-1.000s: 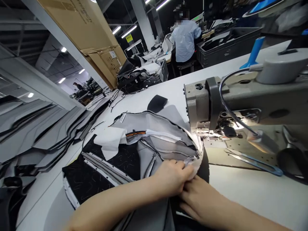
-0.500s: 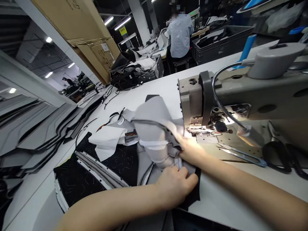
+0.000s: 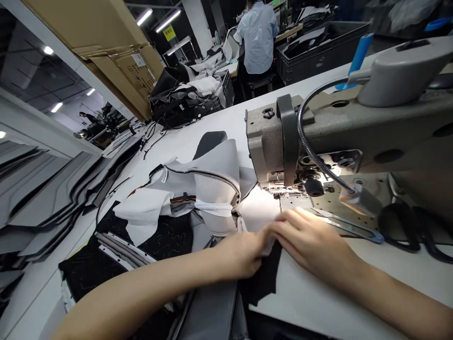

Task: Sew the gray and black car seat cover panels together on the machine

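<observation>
A grey and black sewn fabric cover (image 3: pixel 217 163), with seams and white strips, lies bunched on the table left of the sewing machine (image 3: pixel 269 141). My left hand (image 3: pixel 244 252) is closed on its near edge, fingers curled under and partly hidden. My right hand (image 3: pixel 304 233) meets the left one just in front of the lit needle area, its fingers bent together over the same fabric edge; the fingertips are hidden. White cloth (image 3: pixel 141 210) and a black piece with stitch lines (image 3: pixel 173 238) spread to the left of the hands.
Blue-handled tweezers (image 3: pixel 361 231) and black-handled scissors (image 3: pixel 399 226) lie on the machine bed at right. Stacked grey panels (image 3: pixel 49 189) fill the left side. A cardboard box (image 3: pixel 116 52) and a heap of fabric (image 3: pixel 187 97) stand behind. A person (image 3: pixel 258 38) sits farther back.
My right hand has drawn back from the fabric's side and come to my left hand. The cover has opened out flatter beside the machine. The whole view has shifted slightly.
</observation>
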`<state>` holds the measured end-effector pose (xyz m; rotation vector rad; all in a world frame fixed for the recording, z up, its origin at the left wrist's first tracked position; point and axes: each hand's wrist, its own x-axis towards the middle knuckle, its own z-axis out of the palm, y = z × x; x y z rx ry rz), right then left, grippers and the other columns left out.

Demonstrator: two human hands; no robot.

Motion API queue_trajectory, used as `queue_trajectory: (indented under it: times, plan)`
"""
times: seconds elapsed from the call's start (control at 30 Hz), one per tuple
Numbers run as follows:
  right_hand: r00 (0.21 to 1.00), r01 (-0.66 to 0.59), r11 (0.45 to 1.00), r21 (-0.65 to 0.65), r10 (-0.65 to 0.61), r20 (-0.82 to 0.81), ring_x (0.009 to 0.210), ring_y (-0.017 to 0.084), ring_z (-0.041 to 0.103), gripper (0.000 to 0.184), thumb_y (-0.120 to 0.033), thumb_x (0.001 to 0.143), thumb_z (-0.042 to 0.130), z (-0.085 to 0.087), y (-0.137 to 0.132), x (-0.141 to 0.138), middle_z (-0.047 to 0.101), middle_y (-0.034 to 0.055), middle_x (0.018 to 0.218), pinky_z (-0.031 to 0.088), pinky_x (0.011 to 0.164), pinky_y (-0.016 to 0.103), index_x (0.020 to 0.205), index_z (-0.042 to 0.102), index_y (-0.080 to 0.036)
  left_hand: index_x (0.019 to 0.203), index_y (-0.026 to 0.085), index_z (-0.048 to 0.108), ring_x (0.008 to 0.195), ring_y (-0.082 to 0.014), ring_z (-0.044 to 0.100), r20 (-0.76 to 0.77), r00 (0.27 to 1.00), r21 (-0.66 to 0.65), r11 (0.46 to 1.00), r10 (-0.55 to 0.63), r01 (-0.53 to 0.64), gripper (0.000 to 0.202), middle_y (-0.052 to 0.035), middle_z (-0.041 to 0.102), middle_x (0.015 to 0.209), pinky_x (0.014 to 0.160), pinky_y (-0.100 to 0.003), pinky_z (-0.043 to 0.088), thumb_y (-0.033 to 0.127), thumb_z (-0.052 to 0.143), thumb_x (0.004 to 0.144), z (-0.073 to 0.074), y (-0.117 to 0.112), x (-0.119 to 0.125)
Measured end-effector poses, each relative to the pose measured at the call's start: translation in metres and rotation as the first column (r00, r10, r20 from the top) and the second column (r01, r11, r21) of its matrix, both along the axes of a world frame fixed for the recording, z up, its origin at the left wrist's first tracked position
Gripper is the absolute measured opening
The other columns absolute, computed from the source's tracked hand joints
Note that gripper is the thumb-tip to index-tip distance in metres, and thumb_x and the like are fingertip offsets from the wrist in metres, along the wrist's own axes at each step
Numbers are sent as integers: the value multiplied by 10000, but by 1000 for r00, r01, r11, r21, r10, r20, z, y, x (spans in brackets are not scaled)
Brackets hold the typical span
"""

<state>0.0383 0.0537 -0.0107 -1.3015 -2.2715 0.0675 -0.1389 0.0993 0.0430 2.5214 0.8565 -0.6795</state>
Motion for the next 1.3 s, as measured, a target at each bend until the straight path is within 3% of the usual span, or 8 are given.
queue_trajectory:
  times: [0.07,0.13,0.27,0.53,0.83,0.97,1.1,1.3]
  plan:
    - [994,-58,993,100,67,-91,763,181,571,246,-136,902,426,-11,-28,3,628,66,869,488,663,308,907,666,-193,1356,158,370,897,-216,650,95,994,-38,998,49,-46,557,-84,672,1046,738,-292,518,158,454,805,5,4,-2]
    - [983,-119,972,203,144,-113,922,221,592,233,-127,890,448,-27,-49,-6,656,78,951,506,809,348,940,671,-169,1315,168,454,976,-201,635,168,983,-65,996,71,-60,475,-88,654,1125,823,-285,500,144,401,843,6,5,-3]
    - [979,-178,940,291,200,-47,1123,310,535,251,-138,848,497,-48,-64,-28,652,120,1103,478,935,413,1031,667,-113,1278,152,493,992,-202,632,178,980,-81,994,84,-71,420,-97,657,1116,858,-299,496,144,381,873,2,-1,-3]
    - [981,-191,933,306,191,32,1084,341,560,307,-190,817,502,-46,-56,-31,649,164,1113,462,918,456,1058,666,-95,1213,177,512,971,-210,617,159,984,31,996,75,-81,344,-86,649,1085,844,-326,503,174,371,899,-14,6,11]
    - [983,-185,967,177,181,40,1135,390,499,280,-256,729,570,-53,-46,-34,637,180,1109,281,1038,528,921,704,-101,991,197,596,825,-200,631,175,981,172,979,81,-111,256,-38,674,897,721,-292,497,148,373,874,-20,29,36]
    - [985,-174,971,163,169,41,1131,372,504,269,-316,735,613,-50,-38,-29,669,162,1012,299,1026,519,887,710,-116,1009,175,608,877,-213,629,172,981,203,972,87,-122,259,-51,678,951,782,-314,499,135,390,874,-20,36,50]
    - [990,-137,976,172,127,67,1135,332,515,126,-218,694,645,-49,-26,-15,655,155,1077,365,982,455,786,691,-145,1086,144,579,929,-204,616,130,986,261,956,105,-137,250,-68,662,1016,830,-306,491,148,413,899,-20,37,60]
    - [995,-65,980,190,49,87,1197,346,466,116,-171,657,630,-51,-15,-5,586,221,1196,342,998,461,752,668,-115,843,152,605,920,-194,586,147,983,401,915,-111,43,220,-58,642,927,787,-288,487,201,411,935,-35,51,60]
